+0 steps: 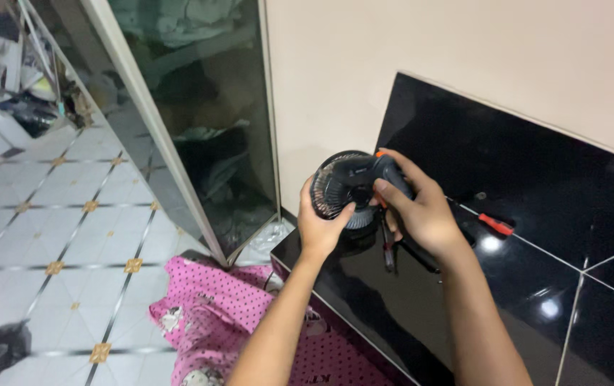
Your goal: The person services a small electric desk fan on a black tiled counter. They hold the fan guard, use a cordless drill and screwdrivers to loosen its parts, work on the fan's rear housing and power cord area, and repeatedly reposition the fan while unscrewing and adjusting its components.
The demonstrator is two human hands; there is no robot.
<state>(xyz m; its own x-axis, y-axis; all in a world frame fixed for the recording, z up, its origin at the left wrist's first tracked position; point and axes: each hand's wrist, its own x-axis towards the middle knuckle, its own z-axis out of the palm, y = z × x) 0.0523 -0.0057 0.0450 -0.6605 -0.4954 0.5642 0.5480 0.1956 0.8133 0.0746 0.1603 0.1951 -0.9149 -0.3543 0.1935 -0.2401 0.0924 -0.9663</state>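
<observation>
Two hands on one small black fan, held above glossy black bench near its front edge. My left hand cups grille rim; right hand wraps motor housing, orange-handled tool pinned under fingers. I judge fan light, rigid plastic, grille fragile: grip rim and housing. Red screwdriver lies right. Wall close behind; open room right.

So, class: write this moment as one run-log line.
left hand: grips small black fan | right hand: on fan's back | red-handled screwdriver: lying on black counter
</observation>
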